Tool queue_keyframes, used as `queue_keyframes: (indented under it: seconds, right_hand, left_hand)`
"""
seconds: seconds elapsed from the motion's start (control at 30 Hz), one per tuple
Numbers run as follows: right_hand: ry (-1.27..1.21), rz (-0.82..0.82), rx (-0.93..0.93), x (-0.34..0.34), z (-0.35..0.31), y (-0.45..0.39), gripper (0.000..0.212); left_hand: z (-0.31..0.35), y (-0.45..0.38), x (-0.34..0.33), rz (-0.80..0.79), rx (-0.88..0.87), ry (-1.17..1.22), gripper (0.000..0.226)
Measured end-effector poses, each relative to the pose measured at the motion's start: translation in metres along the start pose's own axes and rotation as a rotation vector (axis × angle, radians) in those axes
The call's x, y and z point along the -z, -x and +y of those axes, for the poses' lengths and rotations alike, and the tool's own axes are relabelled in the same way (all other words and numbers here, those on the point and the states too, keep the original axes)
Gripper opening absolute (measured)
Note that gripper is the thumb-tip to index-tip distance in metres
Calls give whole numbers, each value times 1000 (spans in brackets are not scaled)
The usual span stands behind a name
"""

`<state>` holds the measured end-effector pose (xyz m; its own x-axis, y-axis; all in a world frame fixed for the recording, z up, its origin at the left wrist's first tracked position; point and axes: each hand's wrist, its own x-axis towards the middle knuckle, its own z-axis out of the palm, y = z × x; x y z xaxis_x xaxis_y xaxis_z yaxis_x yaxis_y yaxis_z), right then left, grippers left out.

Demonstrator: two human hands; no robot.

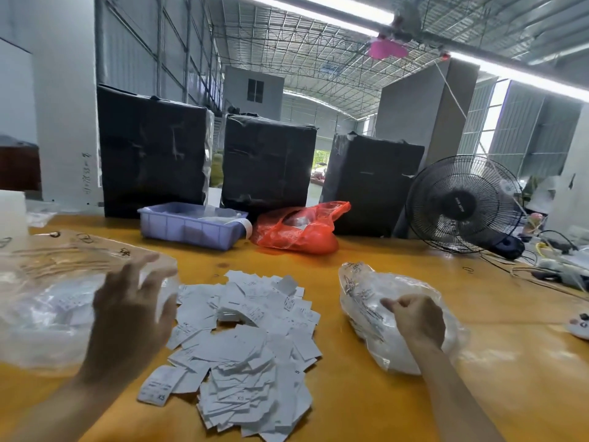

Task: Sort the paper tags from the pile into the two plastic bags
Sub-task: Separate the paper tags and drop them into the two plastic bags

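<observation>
The left hand (127, 311), fingers spread and empty, hovers over the left plastic bag (41, 301); the right hand (417, 323) pinches the right plastic bag (369, 301). The pile of paper tags (248, 349) lies between them, nearer the left hand.

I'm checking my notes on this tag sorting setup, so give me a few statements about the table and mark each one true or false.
1. The pile of paper tags lies between the two clear plastic bags. True.
2. The right hand rests flat on the bare table. False: its fingers are curled in a pinch at the right clear bag.
3. The left hand has its fingers spread over the left clear bag. True.
4. The red plastic bag sits inside the purple bin. False: it lies on the table beside the bin, to its right.
5. A black fan stands at the far right of the table. True.
</observation>
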<state>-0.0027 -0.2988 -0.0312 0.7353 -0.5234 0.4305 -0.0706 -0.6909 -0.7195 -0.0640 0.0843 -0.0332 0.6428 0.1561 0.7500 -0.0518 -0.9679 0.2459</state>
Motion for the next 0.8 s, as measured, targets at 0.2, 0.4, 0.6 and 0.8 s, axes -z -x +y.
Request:
queue_keyframes:
  seconds: [0.2,0.4,0.6,0.8]
  right_hand:
    - [-619,212,25,9,-51,19,18]
    - [-1230,-674,-353,-17,-112,99,25]
    - [-1020,-830,-192,-39,-122,147,33]
    - [-1000,-859,-245,-37,-120,139,27]
  left_hand:
    - [39,22,-7,9,-209,385,39]
    - [58,28,-2,-528,277,1108,39]
    - [62,31,-3,-781,415,1341,46]
    - [59,30,-5,-685,549,1312,16]
